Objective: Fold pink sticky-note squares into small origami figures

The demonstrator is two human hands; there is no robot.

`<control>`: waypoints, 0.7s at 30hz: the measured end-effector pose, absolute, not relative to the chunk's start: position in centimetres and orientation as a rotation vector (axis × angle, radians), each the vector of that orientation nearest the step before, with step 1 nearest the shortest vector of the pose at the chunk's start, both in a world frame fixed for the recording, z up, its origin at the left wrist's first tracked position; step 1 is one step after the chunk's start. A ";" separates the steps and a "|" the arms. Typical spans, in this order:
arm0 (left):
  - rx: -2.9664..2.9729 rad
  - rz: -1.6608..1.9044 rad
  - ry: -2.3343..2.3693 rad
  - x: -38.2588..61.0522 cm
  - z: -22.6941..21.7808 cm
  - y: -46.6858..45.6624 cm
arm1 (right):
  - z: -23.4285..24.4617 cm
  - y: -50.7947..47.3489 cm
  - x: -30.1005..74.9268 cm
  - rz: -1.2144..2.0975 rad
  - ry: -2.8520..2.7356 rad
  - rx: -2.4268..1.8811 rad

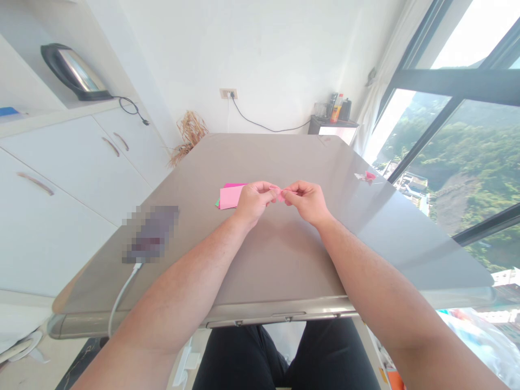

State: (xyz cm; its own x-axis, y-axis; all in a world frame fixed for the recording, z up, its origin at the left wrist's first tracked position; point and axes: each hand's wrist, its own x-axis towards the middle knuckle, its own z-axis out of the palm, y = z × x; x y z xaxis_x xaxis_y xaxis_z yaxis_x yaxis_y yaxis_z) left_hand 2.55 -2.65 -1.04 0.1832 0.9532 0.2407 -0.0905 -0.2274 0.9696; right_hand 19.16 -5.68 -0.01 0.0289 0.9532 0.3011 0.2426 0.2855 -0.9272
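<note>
My left hand (254, 200) and my right hand (306, 200) meet above the middle of the grey table (284, 254). Both pinch a small folded piece of pink paper (279, 194) between their fingertips. The paper is mostly hidden by the fingers. Just left of my left hand a small stack of coloured paper sheets (228, 197) lies flat, pink on top with magenta and green edges showing.
A blurred dark object (150, 234) with a white cable lies at the table's left. A small pink folded piece (369, 176) sits near the right edge. White cabinets stand left, a large window right, and bottles (336, 108) stand on a small stand beyond the table.
</note>
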 end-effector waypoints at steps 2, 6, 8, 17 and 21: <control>1.415 1.254 0.886 2.5 -1.0 -2.7 | 0.0 -5.6 19.2 0.822 -1.447 -1.183; 1.420 1.249 0.873 2.5 -0.8 -2.7 | 0.1 -5.6 19.2 0.836 -1.432 -1.197; 1.415 1.245 0.871 2.4 -0.8 -2.7 | 0.2 -5.7 19.2 0.842 -1.429 -1.194; 1.430 1.240 0.881 2.3 -0.8 -2.6 | 0.1 -5.6 19.4 0.882 -1.421 -1.168; 1.442 1.263 0.907 2.3 -0.8 -2.5 | -0.1 -5.4 19.5 0.894 -1.403 -1.154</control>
State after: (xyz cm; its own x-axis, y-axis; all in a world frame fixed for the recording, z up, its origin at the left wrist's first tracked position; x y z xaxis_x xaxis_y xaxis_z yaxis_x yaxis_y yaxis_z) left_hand 2.34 -2.55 -0.84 0.1818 0.9504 0.2523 -0.0650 -0.2444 0.9675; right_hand 19.53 -5.37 -0.12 0.0289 0.9650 0.2605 0.1713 0.2520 -0.9525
